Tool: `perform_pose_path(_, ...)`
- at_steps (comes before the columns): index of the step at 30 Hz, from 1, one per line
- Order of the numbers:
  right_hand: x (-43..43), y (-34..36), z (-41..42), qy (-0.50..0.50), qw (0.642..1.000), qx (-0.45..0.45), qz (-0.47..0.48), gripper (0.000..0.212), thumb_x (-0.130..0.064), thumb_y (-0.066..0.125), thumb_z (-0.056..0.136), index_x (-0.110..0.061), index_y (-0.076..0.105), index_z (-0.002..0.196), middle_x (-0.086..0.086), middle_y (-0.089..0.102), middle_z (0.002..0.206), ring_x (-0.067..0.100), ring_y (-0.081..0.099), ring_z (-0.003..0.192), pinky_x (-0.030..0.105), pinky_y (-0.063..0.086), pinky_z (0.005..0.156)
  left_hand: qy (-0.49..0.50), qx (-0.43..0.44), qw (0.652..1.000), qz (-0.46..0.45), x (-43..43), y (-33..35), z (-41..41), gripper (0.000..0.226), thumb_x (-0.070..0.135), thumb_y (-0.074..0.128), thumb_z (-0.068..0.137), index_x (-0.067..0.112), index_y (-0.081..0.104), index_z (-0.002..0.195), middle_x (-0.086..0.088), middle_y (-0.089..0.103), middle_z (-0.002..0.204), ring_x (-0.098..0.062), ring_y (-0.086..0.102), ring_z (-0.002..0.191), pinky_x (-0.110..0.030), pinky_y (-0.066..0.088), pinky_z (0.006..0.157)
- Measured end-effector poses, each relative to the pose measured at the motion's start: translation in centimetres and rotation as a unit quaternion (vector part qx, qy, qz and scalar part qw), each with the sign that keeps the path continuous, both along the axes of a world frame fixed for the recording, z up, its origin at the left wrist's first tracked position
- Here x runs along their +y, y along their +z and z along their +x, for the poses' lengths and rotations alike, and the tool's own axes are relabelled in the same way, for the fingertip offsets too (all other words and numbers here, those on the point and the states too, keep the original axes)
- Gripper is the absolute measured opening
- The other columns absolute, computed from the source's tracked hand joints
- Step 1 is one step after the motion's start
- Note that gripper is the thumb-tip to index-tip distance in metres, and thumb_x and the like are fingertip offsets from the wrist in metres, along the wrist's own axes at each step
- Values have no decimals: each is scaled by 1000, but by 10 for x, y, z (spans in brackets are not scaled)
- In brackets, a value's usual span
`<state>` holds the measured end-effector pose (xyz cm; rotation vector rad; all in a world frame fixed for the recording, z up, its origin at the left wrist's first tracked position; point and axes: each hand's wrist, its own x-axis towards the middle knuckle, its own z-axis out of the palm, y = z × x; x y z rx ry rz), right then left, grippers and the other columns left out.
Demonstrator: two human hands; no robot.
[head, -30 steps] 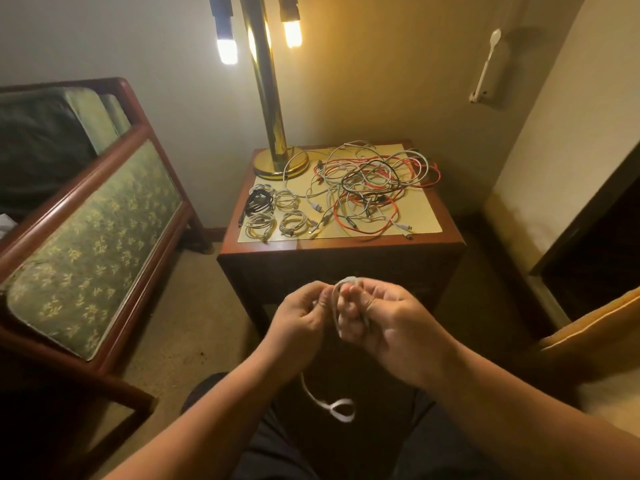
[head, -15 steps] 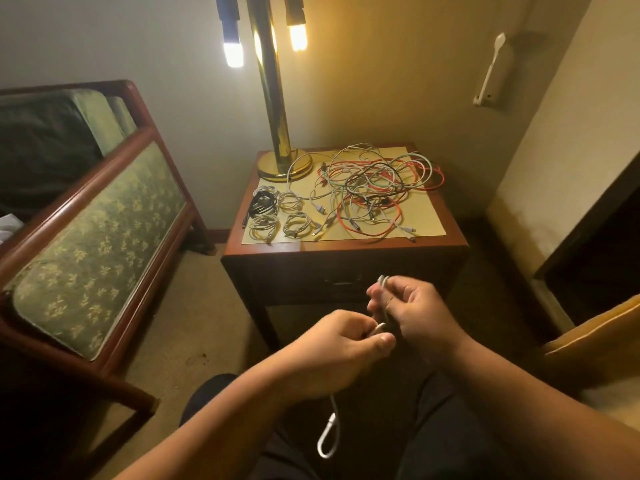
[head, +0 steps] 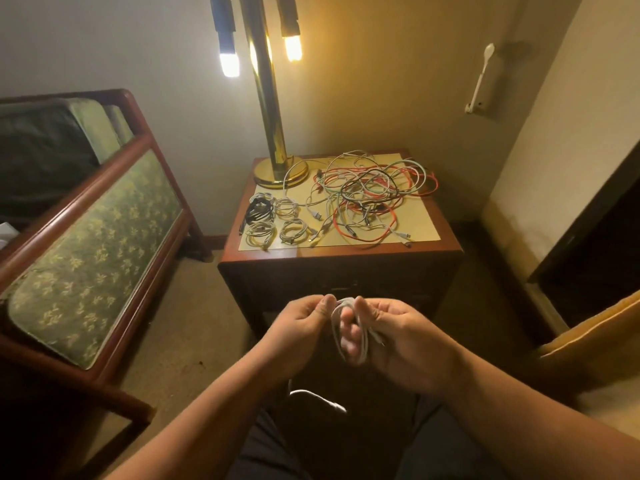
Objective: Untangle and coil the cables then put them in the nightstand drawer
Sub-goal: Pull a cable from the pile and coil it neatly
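Both hands are up in front of the body, close together, thumbs nearly meeting. The left hand (head: 298, 329) is curled, thumb and forefinger pinching the white cable (head: 335, 318) at its top, just beside the other hand's thumb. The right hand (head: 401, 341) sits palm turned inward, its fingers (head: 348, 336) bunched and pointing toward the left hand, loops of the cable wound round them (thumb raised above the loops). The left forearm (head: 207, 410) runs in from lower left, the right forearm (head: 502, 403) from lower right, both bare, wrists roughly level, forming a V.
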<state>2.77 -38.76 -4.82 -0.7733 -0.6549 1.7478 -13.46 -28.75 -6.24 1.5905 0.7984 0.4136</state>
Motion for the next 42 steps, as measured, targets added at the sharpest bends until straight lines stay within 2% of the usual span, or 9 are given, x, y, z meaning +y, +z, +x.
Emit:
perform_pose_path(4,6,13,5,-176,982,62,-26,24,-26,57,95,-3,68,96,11,65,83,21,67,75,34,60,71,-21,68,997,-16,-23,-16,12,41,42,45,105,23,63,74,7,54,60,-6,44,49,-23,33,46)
perform_pose_path(10,11,-4,23,-330,937,-97,-60,26,-23,59,99,0,66,107,10,73,81,23,73,78,37,62,75,-117,133,984,-20,-46,-1,22,38,39,47,106,23,65,77,9,56,64,-10,52,62,-25,40,56)
perform_pose_path(14,6,-19,24,-277,896,-347,0,27,-29,59,98,-5,71,100,6,75,81,24,74,80,28,60,69,-159,98,982,-7,-42,25,16,27,38,55,103,21,66,87,10,57,67,-5,52,61,-24,42,58)
perform_pose_path(18,7,-21,22,-121,892,-432,60,32,-30,53,104,-4,71,97,15,72,86,28,70,80,32,58,71,-150,15,988,-34,-25,38,5,26,32,62,100,8,67,92,3,53,67,-7,47,55,-20,38,50)
perform_pose_path(21,6,-15,18,-63,921,-382,51,46,-38,40,107,-2,66,96,11,65,80,21,62,70,31,55,67,-96,-6,995,6,-13,40,0,21,25,60,101,12,72,90,4,58,67,-7,50,56,-22,38,49)
perform_pose_path(24,5,-8,21,12,959,-280,30,58,-46,26,109,-5,65,98,7,60,84,13,58,74,25,51,68,-12,-28,996,80,-6,31,0,19,21,59,101,20,74,88,-5,68,80,-28,63,72,-48,51,62)
perform_pose_path(31,8,-6,31,76,995,-57,36,27,-21,46,107,2,58,112,14,52,88,21,51,75,33,46,72,68,-142,987,17,-19,18,9,18,31,64,93,16,75,94,-16,72,98,-37,70,96,-53,57,87)
perform_pose_path(37,9,-4,32,35,997,-67,12,40,-22,43,108,13,57,123,21,60,101,23,58,87,34,55,78,112,-181,971,-112,-20,20,9,32,25,70,81,5,64,105,-18,73,96,-31,73,88,-45,60,79)
perform_pose_path(42,7,1,11,-102,978,-178,33,41,-25,39,108,2,66,119,21,70,111,27,69,95,33,57,83,129,-183,955,-196,-15,26,10,30,22,72,80,5,66,104,-15,73,94,-26,71,83,-37,59,73)
